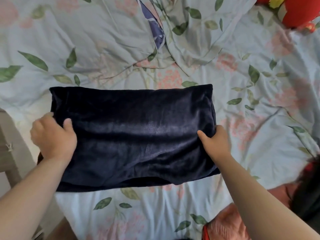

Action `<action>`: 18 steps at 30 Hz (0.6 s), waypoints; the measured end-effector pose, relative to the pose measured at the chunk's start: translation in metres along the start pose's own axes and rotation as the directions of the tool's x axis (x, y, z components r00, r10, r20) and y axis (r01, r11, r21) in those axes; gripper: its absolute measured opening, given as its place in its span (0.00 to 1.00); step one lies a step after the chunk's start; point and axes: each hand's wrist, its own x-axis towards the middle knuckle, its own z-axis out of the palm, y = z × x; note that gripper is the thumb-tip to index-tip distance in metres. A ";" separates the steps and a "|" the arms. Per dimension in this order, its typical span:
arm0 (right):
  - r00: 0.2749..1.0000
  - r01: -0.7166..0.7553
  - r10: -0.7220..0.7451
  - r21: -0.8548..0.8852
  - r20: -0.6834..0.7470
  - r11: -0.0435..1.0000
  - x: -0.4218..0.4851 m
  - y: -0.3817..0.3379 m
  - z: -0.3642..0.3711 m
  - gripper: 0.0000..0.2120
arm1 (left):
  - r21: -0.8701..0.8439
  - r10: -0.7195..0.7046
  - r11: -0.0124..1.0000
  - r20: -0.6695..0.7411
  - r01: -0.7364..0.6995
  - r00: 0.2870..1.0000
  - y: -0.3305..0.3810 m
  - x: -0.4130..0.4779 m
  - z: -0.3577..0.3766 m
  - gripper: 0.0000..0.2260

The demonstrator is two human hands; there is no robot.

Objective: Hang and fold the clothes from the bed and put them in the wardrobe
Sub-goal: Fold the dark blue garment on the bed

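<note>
- Head view: a dark navy garment [133, 135] lies folded into a broad rectangle on the bed [259, 94], in the middle of the picture. The cloth is plush, like velvet or fleece, with a soft sheen in bands across it.
- Its long axis runs left to right across my view; the short sides are at my hands. The far edge is straight, the near edge sags a little and shows a second layer underneath.
- My left hand [53, 137] grips the garment's left short edge: thumb on top of the cloth, fingers [46, 116] curled round the edge.
- My right hand [216, 142] grips the right short edge, thumb pressed on top and the fingers tucked out of sight round the side.
- The bed is covered with a pale blue cotton sheet printed with green leaves and pink flower clusters, creased all over and bunched into a ridge beyond the garment.
- A blue patterned cloth [158, 33] peeks out of that ridge.
- A red plush thing [299, 13] sits at the far right corner; an orange-pink crinkled fabric [225, 224] lies near my right forearm.
- No label or writing can be read anywhere.
</note>
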 end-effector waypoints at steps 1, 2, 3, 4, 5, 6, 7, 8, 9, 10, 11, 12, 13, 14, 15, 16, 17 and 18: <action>0.998 -0.013 0.012 -0.016 -0.054 1.000 0.001 -0.003 -0.001 0.27 | 0.010 0.175 0.984 -0.018 -0.175 0.984 0.009 -0.008 0.000 0.21; 0.996 -0.051 0.052 0.014 -0.075 0.999 0.002 -0.003 -0.002 0.33 | 0.008 0.346 0.938 0.012 -0.346 0.938 0.019 -0.020 0.002 0.24; 0.994 -0.095 0.100 0.093 -0.052 0.991 0.002 -0.003 -0.004 0.35 | 0.002 0.485 0.874 0.080 -0.486 0.871 0.029 -0.036 0.008 0.28; 0.992 -0.122 0.123 0.185 0.006 0.975 0.001 -0.001 -0.006 0.32 | 0.003 0.578 0.809 0.179 -0.588 0.796 0.039 -0.053 0.015 0.32; 0.990 -0.127 0.111 0.236 0.082 0.964 0.001 0.003 -0.008 0.27 | 0.011 0.619 0.757 0.308 -0.654 0.722 0.049 -0.071 0.024 0.36; 0.984 -0.125 0.087 0.255 0.155 0.959 0.002 0.008 -0.011 0.24 | 0.033 0.604 0.728 0.441 -0.684 0.664 0.056 -0.086 0.035 0.40; 0.970 -0.134 0.068 0.278 0.234 0.951 0.004 0.012 -0.015 0.24 | 0.059 0.555 0.722 0.544 -0.689 0.629 0.060 -0.096 0.047 0.45; 0.946 -0.161 0.056 0.313 0.320 0.936 0.008 0.017 -0.019 0.26 | 0.085 0.481 0.731 0.640 -0.678 0.599 0.064 -0.099 0.057 0.48; 0.913 -0.199 0.044 0.349 0.405 0.916 0.012 0.020 -0.023 0.29 | 0.110 0.404 0.736 0.721 -0.668 0.563 0.069 -0.097 0.064 0.50; 0.877 -0.233 0.024 0.380 0.481 0.895 0.016 0.021 -0.026 0.31 | 0.127 0.337 0.740 0.780 -0.661 0.527 0.075 -0.092 0.066 0.52; 0.841 -0.263 0.004 0.401 0.541 0.878 0.018 0.022 -0.030 0.32 | 0.131 0.297 0.743 0.814 -0.656 0.499 0.083 -0.087 0.062 0.53; 0.812 -0.289 -0.013 0.422 0.583 0.859 0.019 0.022 -0.033 0.32 | 0.122 0.291 0.746 0.825 -0.655 0.485 0.092 -0.084 0.054 0.53; 0.790 -0.311 -0.030 0.443 0.612 0.841 0.018 0.023 -0.035 0.32 | 0.087 0.328 0.751 0.811 -0.655 0.485 0.100 -0.086 0.046 0.52; 0.773 -0.324 -0.053 0.465 0.632 0.824 0.017 0.023 -0.037 0.31 | 0.010 0.410 0.757 0.771 -0.653 0.487 0.109 -0.091 0.040 0.49; 0.760 -0.334 -0.077 0.489 0.646 0.806 0.014 0.023 -0.039 0.28 | -0.109 0.507 0.757 0.720 -0.644 0.474 0.118 -0.100 0.036 0.45; 0.753 -0.344 -0.092 0.509 0.651 0.789 0.010 0.022 -0.041 0.27 | -0.238 0.579 0.755 0.679 -0.611 0.451 0.126 -0.110 0.035 0.42; 0.754 -0.341 -0.108 0.526 0.648 0.779 0.005 0.019 -0.042 0.26 | -0.335 0.611 0.757 0.669 -0.561 0.424 0.133 -0.119 0.039 0.39; 0.764 -0.326 -0.124 0.545 0.633 0.772 -0.001 0.015 -0.044 0.25 | -0.377 0.606 0.767 0.692 -0.519 0.392 0.137 -0.127 0.047 0.37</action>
